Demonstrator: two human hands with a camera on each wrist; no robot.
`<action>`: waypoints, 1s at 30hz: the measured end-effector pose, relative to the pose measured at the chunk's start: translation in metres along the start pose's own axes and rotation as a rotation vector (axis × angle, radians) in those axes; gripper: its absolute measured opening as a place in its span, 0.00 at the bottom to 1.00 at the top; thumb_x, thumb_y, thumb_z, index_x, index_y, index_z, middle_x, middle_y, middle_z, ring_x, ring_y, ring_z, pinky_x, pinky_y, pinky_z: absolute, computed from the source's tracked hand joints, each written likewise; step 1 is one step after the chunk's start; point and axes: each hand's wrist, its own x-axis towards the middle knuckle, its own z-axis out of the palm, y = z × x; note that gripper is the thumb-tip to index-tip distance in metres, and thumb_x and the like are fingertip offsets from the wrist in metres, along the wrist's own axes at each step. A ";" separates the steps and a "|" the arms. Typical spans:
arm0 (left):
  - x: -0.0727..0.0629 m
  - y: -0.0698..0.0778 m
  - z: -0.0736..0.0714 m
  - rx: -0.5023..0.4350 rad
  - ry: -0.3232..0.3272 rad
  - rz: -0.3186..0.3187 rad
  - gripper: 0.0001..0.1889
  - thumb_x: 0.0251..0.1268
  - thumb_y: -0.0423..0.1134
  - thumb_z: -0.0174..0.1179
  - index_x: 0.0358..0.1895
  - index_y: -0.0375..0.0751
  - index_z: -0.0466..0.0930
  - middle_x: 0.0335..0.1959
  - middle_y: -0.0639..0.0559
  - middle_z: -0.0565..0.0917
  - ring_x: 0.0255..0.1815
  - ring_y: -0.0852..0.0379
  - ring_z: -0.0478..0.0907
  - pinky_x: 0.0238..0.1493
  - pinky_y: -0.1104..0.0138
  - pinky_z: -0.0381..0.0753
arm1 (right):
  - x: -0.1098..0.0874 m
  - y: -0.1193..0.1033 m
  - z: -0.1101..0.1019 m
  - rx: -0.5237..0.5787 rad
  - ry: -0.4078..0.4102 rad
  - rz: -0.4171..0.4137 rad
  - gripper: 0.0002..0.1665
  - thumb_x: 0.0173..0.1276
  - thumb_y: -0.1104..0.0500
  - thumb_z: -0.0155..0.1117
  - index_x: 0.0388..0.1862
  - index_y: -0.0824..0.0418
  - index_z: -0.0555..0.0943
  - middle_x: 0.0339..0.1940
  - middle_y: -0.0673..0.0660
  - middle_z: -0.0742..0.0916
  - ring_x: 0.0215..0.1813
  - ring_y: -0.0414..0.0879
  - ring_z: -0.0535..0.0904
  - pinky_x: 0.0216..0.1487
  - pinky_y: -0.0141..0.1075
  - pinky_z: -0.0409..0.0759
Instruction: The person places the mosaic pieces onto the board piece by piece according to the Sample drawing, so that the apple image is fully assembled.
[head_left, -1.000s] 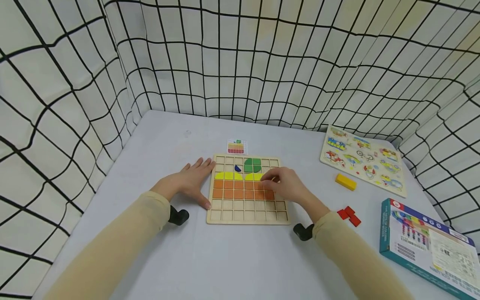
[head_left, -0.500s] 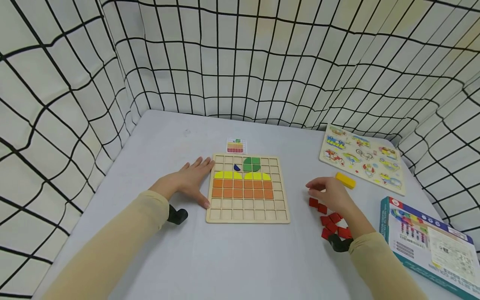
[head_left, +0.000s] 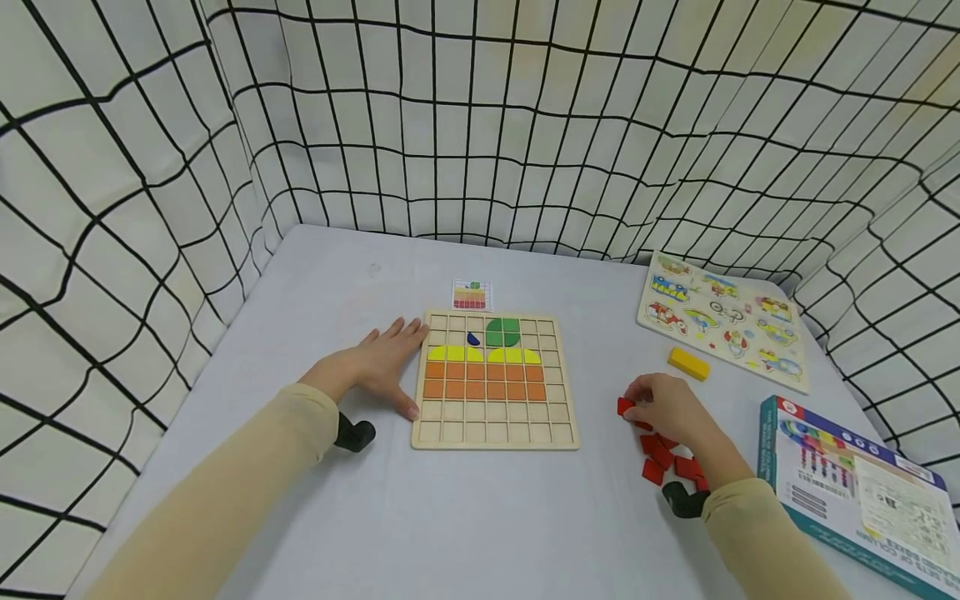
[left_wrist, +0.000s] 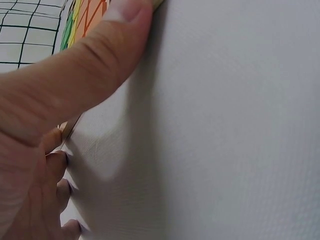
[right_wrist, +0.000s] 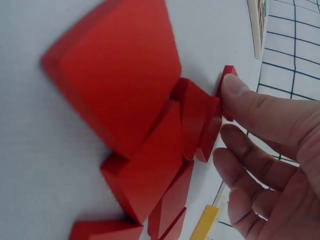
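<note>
A wooden grid board (head_left: pixel 495 433) lies flat on the table, with orange square tiles (head_left: pixel 495 381), yellow pieces (head_left: pixel 455 355), green pieces (head_left: pixel 502 332) and a small dark blue piece (head_left: pixel 473 338) set in its cells. Against its left edge rests my left hand (head_left: pixel 378 367), fingers straight and spread; the left wrist view shows the thumb (left_wrist: pixel 100 65) at the edge. To the right of the board, my right hand (head_left: pixel 667 408) pinches a red tile (head_left: pixel 625 405) between thumb and forefinger. Several loose red tiles (right_wrist: pixel 120 70) lie below that hand, partly hidden by it in the head view.
A small printed pattern card (head_left: pixel 472 295) lies behind the board. A yellow block (head_left: pixel 688 364) sits beyond my right hand, near a picture puzzle board (head_left: pixel 723 321). At the right is a printed box (head_left: pixel 855 492). Black netting (head_left: pixel 480 125) surrounds the table.
My right hand has left the board, moved right to the loose red tiles, and come down to pinch one. My left hand stays at the board's left edge.
</note>
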 end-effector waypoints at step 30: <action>-0.003 0.000 0.000 -0.014 -0.001 -0.011 0.73 0.42 0.63 0.80 0.84 0.37 0.39 0.86 0.37 0.40 0.86 0.34 0.32 0.82 0.37 0.36 | 0.037 -0.140 0.056 0.458 -0.074 -0.270 0.06 0.66 0.61 0.74 0.41 0.57 0.89 0.44 0.53 0.89 0.43 0.46 0.84 0.45 0.32 0.84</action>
